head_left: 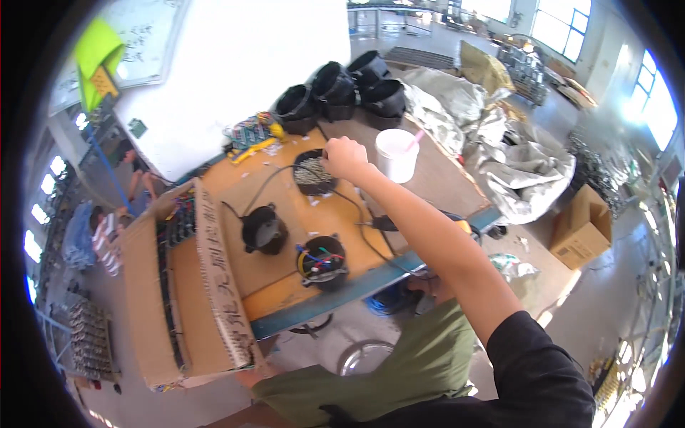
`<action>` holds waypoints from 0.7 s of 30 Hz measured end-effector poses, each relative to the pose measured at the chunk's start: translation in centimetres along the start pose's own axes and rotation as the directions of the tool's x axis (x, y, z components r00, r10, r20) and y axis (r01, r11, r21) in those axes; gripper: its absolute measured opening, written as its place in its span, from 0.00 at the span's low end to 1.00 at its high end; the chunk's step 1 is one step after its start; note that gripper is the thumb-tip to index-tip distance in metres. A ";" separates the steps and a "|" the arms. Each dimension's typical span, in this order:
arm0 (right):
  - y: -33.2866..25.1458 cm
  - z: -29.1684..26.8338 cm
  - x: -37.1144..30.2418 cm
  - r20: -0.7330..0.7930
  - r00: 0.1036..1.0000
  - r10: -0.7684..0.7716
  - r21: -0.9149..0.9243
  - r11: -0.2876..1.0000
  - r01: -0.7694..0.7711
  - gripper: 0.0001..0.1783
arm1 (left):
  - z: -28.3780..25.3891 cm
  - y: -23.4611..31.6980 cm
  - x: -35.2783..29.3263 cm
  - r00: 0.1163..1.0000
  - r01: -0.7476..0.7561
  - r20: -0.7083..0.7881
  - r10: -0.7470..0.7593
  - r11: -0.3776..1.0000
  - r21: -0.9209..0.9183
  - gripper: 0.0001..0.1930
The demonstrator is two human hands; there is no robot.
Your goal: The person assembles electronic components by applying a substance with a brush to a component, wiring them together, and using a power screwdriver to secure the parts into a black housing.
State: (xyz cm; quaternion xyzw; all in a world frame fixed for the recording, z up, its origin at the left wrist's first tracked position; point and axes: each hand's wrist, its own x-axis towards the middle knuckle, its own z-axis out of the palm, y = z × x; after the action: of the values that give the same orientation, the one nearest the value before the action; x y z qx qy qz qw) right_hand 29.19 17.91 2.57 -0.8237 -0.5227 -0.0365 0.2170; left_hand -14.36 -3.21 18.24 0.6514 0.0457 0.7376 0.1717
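My right hand (344, 158) is at the right rim of a round black container (315, 174) on the workbench. Its fingers are curled and closed, and what they hold, if anything, is hidden. Many small pale pieces (309, 171) fill that container. Nearer to me stand a black round housing (265, 232) with a dark cable and another black housing (322, 261) with red, blue, yellow and green wires coming out of its top. A white tub (397, 155) with a pink handle sticking out stands right of my hand. My left hand does not show.
An open cardboard box (214, 278) stands at the bench's left, holding wired parts. Several black housings (335, 89) are stacked at the back beside circuit boards (251, 133). A screwdriver-like tool (385, 223) lies under my forearm. White sacks (521, 160) and a carton (581, 228) are at right.
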 end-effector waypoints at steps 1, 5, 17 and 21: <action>-1.6 0.8 1.5 0.055 0.998 0.040 -0.074 0.997 -0.035 0.16 | -0.2 0.1 -0.8 0.999 0.031 0.009 -0.032 0.990 0.135 0.10; -3.9 3.6 4.2 0.221 0.968 0.120 -0.097 0.990 -0.100 0.22 | -3.5 -0.2 -2.7 0.987 0.102 0.106 -0.123 0.977 0.187 0.08; -0.3 0.5 -1.4 -0.180 0.962 -0.205 0.595 0.756 0.273 0.11 | 1.5 -6.3 -6.2 0.608 0.774 0.158 -0.778 0.625 0.100 0.04; -6.3 -5.6 -10.4 0.126 0.965 -0.230 0.949 0.310 -0.050 0.16 | 4.7 -9.7 -6.5 0.537 0.825 0.267 -0.800 0.564 0.031 0.08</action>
State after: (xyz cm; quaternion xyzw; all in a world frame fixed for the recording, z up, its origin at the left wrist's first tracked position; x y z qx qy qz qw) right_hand 19.92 9.19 6.62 -0.5074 -0.5120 0.3626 0.5907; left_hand -7.25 3.07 9.99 0.6336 0.2842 0.4858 0.5308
